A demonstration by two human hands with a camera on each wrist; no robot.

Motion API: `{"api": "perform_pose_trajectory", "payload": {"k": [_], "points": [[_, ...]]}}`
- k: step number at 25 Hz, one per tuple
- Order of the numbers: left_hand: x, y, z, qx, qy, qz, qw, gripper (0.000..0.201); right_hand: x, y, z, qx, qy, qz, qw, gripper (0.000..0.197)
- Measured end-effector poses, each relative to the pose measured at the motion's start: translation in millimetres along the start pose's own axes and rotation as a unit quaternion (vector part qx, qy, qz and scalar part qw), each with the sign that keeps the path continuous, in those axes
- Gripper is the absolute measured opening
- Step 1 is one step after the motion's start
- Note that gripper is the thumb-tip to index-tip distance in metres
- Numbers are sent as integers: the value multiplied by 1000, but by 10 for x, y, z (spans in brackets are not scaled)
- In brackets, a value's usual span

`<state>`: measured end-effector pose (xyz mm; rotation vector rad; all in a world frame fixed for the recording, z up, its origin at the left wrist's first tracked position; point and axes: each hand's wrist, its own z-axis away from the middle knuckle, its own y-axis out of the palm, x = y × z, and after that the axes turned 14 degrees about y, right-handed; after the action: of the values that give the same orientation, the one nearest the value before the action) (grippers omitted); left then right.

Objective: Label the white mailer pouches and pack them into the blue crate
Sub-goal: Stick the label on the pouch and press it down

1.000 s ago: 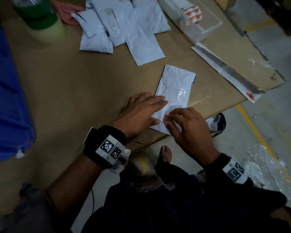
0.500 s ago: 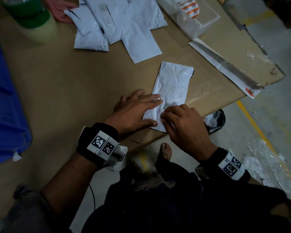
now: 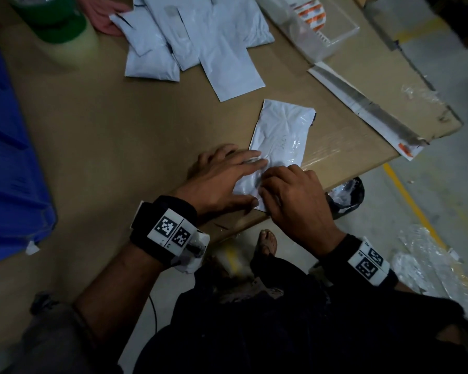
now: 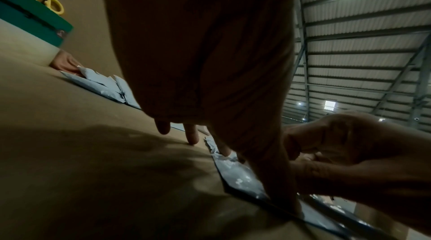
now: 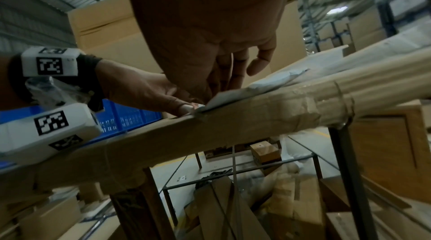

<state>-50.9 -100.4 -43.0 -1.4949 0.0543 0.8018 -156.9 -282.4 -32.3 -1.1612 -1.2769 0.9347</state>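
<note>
Right, my left hand [image 3: 222,182] lies flat, fingers straight, pinning the white mailer pouch [image 3: 278,139] while my right hand [image 3: 295,201] pinches its near end.

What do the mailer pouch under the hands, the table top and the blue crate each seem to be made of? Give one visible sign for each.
Mailer pouch: thin glossy plastic film, probably; it crinkles and catches highlights.
Table top: matte brown cardboard sheeting, it seems; its edge is wrapped and taped in the right wrist view.
Blue crate: rigid moulded plastic, likely; a slotted grid wall shows.
</note>
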Motion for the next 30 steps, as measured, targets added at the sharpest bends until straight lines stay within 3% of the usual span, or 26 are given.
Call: {"api": "perform_pose_trajectory", "payload": {"k": [5,9,16,18,21,26,30], "points": [[-6,8,-24,21,3,-24,999,87,-48,39,2,34,99,-108,989,9],[-20,-27,-33,31,-3,-39,999,87,-231,-154,-138,-29,200,-231,952,12],[-30,-14,-21,19,-13,-7,1000,87,-111,-277,-12,-59,108,-117,985,12],[-40,2,-8,10,-14,3,1000,86,-47,-224,14,-39,139,-184,972,12],[-44,11,13,3,-17,10,1000,85,-15,-214,-25,-22,219,-312,924,12],[-33,-23,42,8,0,13,1000,82,-69,-239,-60,-6,186,-330,925,12],[15,-65,64,8,3,21,1000,82,-56,-253,-57,5,205,-371,906,9]]}}
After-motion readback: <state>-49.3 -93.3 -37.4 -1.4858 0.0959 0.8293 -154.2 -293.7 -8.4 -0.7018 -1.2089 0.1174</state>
